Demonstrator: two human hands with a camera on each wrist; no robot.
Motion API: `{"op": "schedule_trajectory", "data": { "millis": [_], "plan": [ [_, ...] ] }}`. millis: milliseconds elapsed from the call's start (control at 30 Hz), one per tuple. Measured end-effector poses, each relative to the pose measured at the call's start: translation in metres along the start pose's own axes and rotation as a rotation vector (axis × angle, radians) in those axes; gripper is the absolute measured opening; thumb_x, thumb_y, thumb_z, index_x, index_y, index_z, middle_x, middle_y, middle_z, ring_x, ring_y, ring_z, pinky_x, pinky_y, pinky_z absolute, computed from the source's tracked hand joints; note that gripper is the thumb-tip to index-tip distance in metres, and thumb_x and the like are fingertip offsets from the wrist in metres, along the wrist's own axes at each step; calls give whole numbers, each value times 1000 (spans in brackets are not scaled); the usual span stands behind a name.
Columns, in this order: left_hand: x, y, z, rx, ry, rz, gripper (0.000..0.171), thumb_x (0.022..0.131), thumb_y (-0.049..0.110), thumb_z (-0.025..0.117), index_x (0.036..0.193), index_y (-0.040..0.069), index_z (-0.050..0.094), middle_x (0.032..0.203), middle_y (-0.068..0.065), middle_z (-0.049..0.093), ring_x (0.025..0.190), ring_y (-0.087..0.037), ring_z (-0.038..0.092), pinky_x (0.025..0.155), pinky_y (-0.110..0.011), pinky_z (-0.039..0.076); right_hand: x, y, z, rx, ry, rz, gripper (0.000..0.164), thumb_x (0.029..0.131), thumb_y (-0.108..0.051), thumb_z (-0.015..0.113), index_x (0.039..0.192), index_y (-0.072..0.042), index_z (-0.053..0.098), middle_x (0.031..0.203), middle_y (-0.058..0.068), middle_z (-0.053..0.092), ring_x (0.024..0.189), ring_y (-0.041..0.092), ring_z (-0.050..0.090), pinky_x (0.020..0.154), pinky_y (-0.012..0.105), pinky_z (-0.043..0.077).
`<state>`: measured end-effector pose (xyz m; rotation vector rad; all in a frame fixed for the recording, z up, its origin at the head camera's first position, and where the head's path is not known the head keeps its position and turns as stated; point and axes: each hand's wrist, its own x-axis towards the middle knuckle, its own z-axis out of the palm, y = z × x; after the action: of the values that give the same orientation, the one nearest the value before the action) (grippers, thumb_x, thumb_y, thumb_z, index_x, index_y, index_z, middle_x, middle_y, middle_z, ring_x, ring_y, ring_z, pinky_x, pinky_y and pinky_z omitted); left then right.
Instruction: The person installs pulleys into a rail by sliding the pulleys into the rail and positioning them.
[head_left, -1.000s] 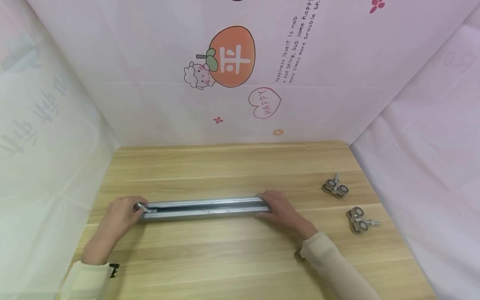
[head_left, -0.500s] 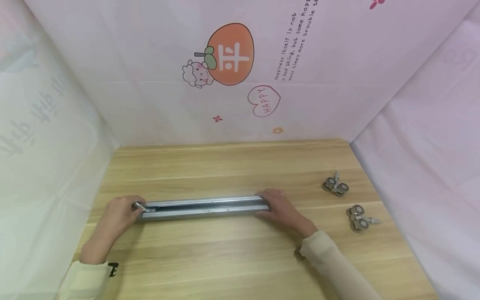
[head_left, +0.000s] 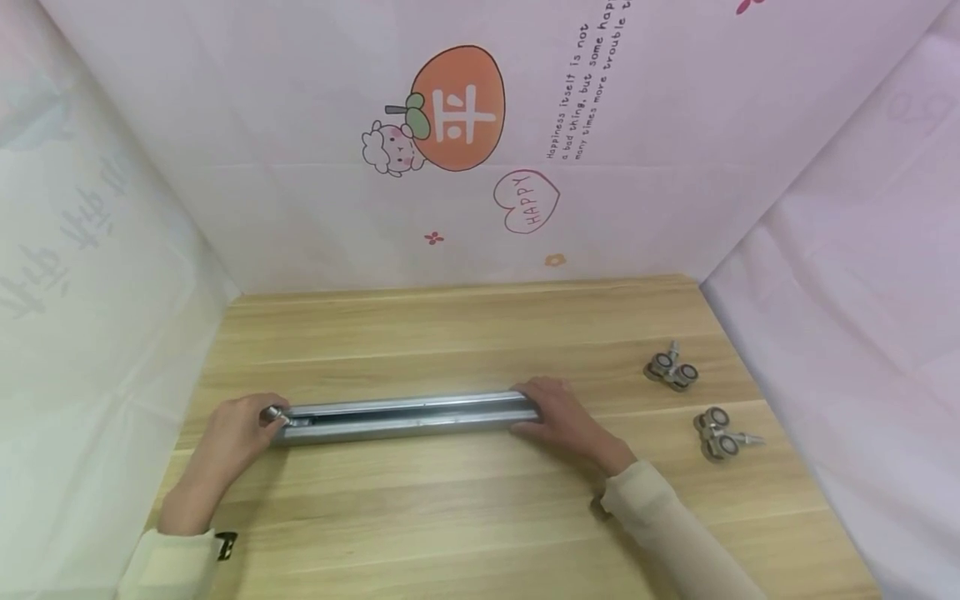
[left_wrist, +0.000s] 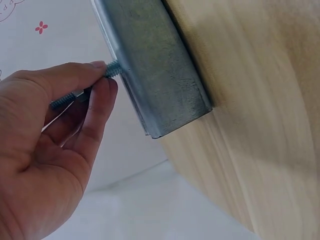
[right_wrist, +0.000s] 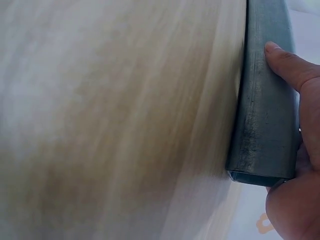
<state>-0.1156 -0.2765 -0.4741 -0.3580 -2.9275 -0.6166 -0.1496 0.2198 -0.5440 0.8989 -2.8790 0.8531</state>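
Note:
A long metal channel rail (head_left: 420,418) with a slot along its top lies across the wooden table. At its left end my left hand (head_left: 238,427) pinches a threaded bolt (left_wrist: 114,69) between thumb and fingertips. The bolt stands out of the slot; whatever it joins inside is hidden by the rail wall. My right hand (head_left: 551,414) grips the rail's right end, its thumb (right_wrist: 285,62) lying along the side wall and its fingers over the far side.
Two roller carriages with bolts lie at the table's right: one roller carriage (head_left: 671,369) farther back, another roller carriage (head_left: 722,435) nearer. A small dark object (head_left: 598,507) shows partly under the right sleeve. Printed cloth walls (head_left: 337,225) enclose the table's back and sides.
The head view shifts slightly. Both hands keep their holds at the two ends of the rail, and the roller carriages stay where they were.

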Motion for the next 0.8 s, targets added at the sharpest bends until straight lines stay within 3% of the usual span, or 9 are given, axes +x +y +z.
{"op": "schedule_trajectory", "data": {
  "millis": [200,400,500,600,800],
  "plan": [
    [-2,-5,3,-28,41,17,23,74,3,77,96,0,71,87,-18,72,71,-29,66,65,-50,53,1,-2,-2,-39,14,-27,62,79,-42,76,129,-10,61,117,1,67,107,16,56,95,43,38],
    [-6,-7,5,-76,94,39,51,69,11,84,114,-5,65,84,-14,71,72,-29,66,69,-52,54,-2,-4,-4,-50,5,-22,73,77,-43,78,135,-5,56,128,9,63,119,25,54,104,48,35],
    [-8,-9,6,-93,107,30,67,68,19,86,124,-6,59,100,-23,69,90,-40,63,81,-58,50,-6,-2,-7,-48,6,2,78,77,-45,78,138,-5,53,134,11,60,125,27,51,107,49,31],
    [-10,-12,6,-106,101,1,80,68,27,86,132,-8,52,121,-34,58,109,-51,52,92,-65,40,-11,2,-13,-64,15,5,80,76,-47,77,139,-6,51,136,10,57,127,27,48,109,50,29],
    [-14,-21,7,-136,77,-20,95,67,40,85,138,-8,45,132,-38,48,118,-56,42,97,-69,33,-20,13,-33,-135,12,1,83,78,-51,73,142,-6,48,135,11,56,124,29,49,106,53,34]
  ]
}}
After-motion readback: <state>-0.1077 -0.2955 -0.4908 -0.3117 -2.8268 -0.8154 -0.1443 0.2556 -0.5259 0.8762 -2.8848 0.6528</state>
